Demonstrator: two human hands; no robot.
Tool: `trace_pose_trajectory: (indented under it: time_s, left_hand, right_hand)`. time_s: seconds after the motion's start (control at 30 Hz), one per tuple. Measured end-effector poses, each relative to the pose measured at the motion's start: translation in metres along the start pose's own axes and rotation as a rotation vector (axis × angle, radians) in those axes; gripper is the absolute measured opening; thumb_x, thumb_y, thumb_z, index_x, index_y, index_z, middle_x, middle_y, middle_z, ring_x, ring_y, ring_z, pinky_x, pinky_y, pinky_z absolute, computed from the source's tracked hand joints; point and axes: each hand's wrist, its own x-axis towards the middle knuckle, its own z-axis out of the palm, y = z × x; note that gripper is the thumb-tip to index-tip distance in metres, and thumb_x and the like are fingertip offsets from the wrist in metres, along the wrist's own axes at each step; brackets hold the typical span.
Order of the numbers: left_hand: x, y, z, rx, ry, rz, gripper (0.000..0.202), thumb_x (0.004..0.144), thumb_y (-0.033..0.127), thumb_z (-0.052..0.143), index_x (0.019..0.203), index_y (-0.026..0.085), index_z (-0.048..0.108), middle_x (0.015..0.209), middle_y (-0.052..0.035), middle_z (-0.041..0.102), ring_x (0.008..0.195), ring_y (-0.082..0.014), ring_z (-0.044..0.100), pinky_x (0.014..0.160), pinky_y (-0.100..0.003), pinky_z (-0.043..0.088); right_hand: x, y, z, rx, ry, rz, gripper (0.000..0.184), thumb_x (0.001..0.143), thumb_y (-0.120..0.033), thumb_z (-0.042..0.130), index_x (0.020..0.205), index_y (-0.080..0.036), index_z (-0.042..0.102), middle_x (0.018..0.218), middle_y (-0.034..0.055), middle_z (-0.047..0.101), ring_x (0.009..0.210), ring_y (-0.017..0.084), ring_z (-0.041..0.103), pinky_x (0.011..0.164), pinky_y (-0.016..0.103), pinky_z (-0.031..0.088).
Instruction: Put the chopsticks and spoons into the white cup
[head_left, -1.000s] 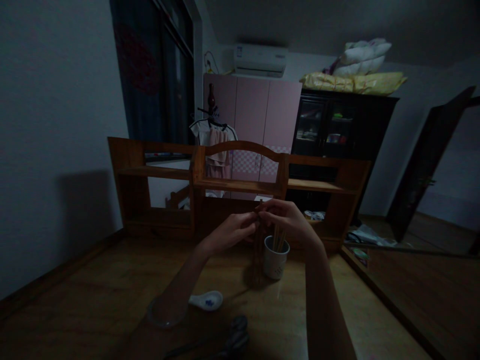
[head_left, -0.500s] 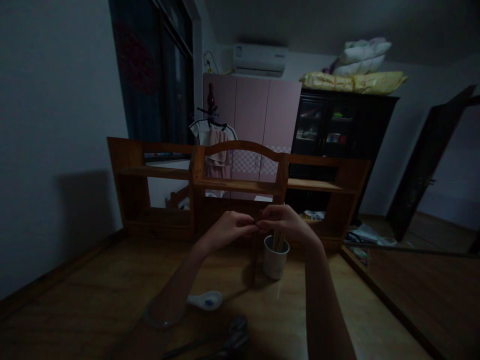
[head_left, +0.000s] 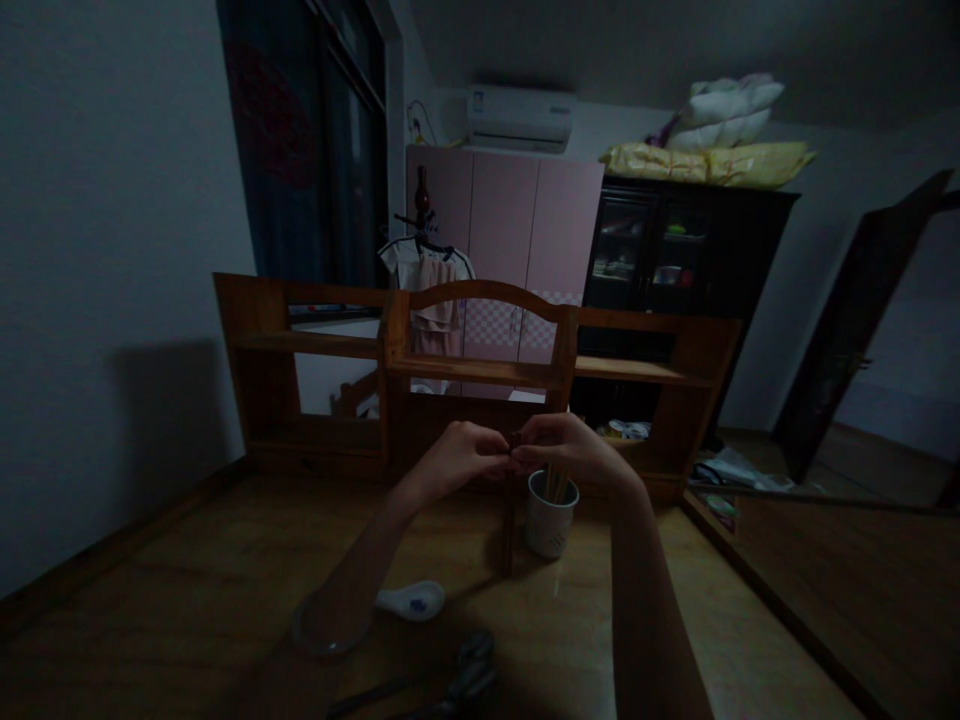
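Both hands meet above the wooden table (head_left: 187,590), pinching the top of a bundle of dark chopsticks (head_left: 508,525) that stands upright with its lower end on the table. My left hand (head_left: 457,458) is closed on the top from the left, my right hand (head_left: 566,445) from the right. Just right of the bundle stands a white cup (head_left: 550,520) with several more chopsticks sticking out of it. The room is dim and finger detail is hard to read.
A white spoon with a blue mark (head_left: 411,600) lies near my left forearm, and a dark tool, perhaps scissors (head_left: 457,680), lies at the front edge. A wooden shelf unit (head_left: 480,370) stands along the table's back. Wardrobes and an open door lie beyond.
Both hands have sunk slightly, and the chopstick bundle now looks tighter and more upright beside the cup. Everything else on the table is unchanged.
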Motion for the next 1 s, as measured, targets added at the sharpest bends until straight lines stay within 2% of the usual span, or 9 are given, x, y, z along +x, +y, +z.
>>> trace_pose_trajectory:
  time_s: [0.2,0.43,0.63,0.83,1.0]
  left_hand:
    - [0.001,-0.001,0.002,0.005,0.014,0.003,0.023,0.074,0.036,0.069,0.075,0.013,0.071,0.070,-0.0024,0.071,0.067,-0.0165,0.067,0.057,-0.019,0.049]
    - [0.002,-0.005,0.006,-0.008,0.006,0.011,0.031,0.077,0.043,0.067,0.077,0.012,0.072,0.071,-0.0038,0.071,0.068,-0.0185,0.068,0.058,-0.021,0.050]
    - [0.005,-0.007,0.009,-0.033,0.055,-0.018,0.033,0.073,0.045,0.070,0.075,0.012,0.074,0.066,-0.0030,0.070,0.064,-0.0175,0.066,0.056,-0.021,0.049]
    - [0.004,-0.001,0.010,-0.043,0.050,-0.068,0.035,0.069,0.045,0.073,0.078,0.011,0.077,0.066,-0.0042,0.071,0.063,-0.0163,0.063,0.055,-0.021,0.046]
    - [0.007,-0.012,0.015,-0.080,0.073,-0.076,0.035,0.069,0.044,0.073,0.080,0.012,0.077,0.067,-0.0036,0.071,0.063,-0.0164,0.063,0.056,-0.022,0.046]
  right_hand:
    - [0.000,-0.002,-0.002,-0.097,0.014,-0.008,0.026,0.078,-0.037,0.073,0.087,-0.015,0.066,0.077,0.0034,0.071,0.071,0.017,0.068,0.062,0.024,0.052]
    - [-0.001,-0.004,-0.002,-0.115,0.022,-0.003,0.028,0.076,-0.039,0.073,0.089,-0.014,0.066,0.078,0.0039,0.072,0.070,0.016,0.068,0.061,0.024,0.052]
    - [0.000,-0.006,-0.002,-0.148,0.037,0.004,0.026,0.077,-0.039,0.072,0.078,-0.014,0.067,0.072,0.0028,0.070,0.066,0.015,0.066,0.059,0.023,0.051]
    - [0.000,-0.004,-0.002,-0.140,0.065,0.017,0.024,0.075,-0.037,0.074,0.074,-0.015,0.067,0.068,0.0017,0.069,0.065,0.015,0.066,0.057,0.022,0.049]
    - [0.000,-0.003,-0.002,-0.156,0.094,0.020,0.023,0.074,-0.037,0.075,0.073,-0.015,0.067,0.069,0.0026,0.070,0.067,0.017,0.066,0.058,0.024,0.050]
